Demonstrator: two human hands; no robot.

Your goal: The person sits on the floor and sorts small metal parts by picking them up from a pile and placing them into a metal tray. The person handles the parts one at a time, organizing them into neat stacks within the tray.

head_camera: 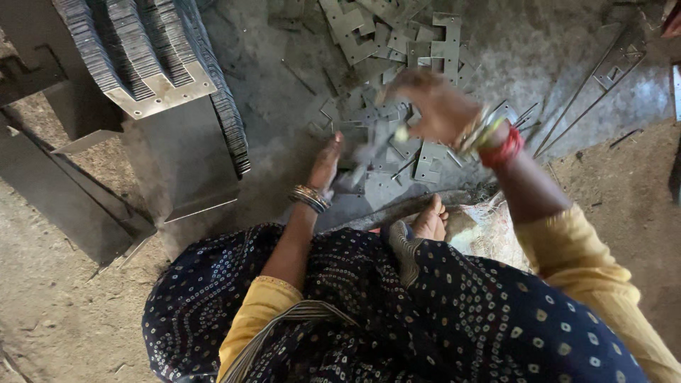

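Observed from above: a person sits on the floor (pixel 64 319), dressed in dark dotted fabric with yellow sleeves.

Left hand (pixel 328 162): lowered to the floor, wrist carrying metal bangles (pixel 310 198). Its fingers rest on or against a flat grey metal piece (pixel 352 179) at the near edge of the scattered pile. Whether the fingers close around it cannot be told; the area is blurred.

Right hand (pixel 434 105): raised above the pile, motion-blurred, wrist carrying red and gold bangles (pixel 493 138). The fingers appear curled, and a small pale object shows at their lower edge, but grip and contents cannot be determined.

Loose pile of stamped metal plates (pixel 397 50): flat, grey, notched and bracket-shaped, spread over the floor directly ahead of both hands, overlapping one another.

Stacked plates (pixel 135 57): neat rows of identical pieces stand on edge upper left, resting on a grey metal block (pixel 184 163), well apart from the hands.

Long thin metal strips (pixel 603 78) lie upper right. A bare foot (pixel 431 220) shows just beside a woven sack (pixel 489 230).
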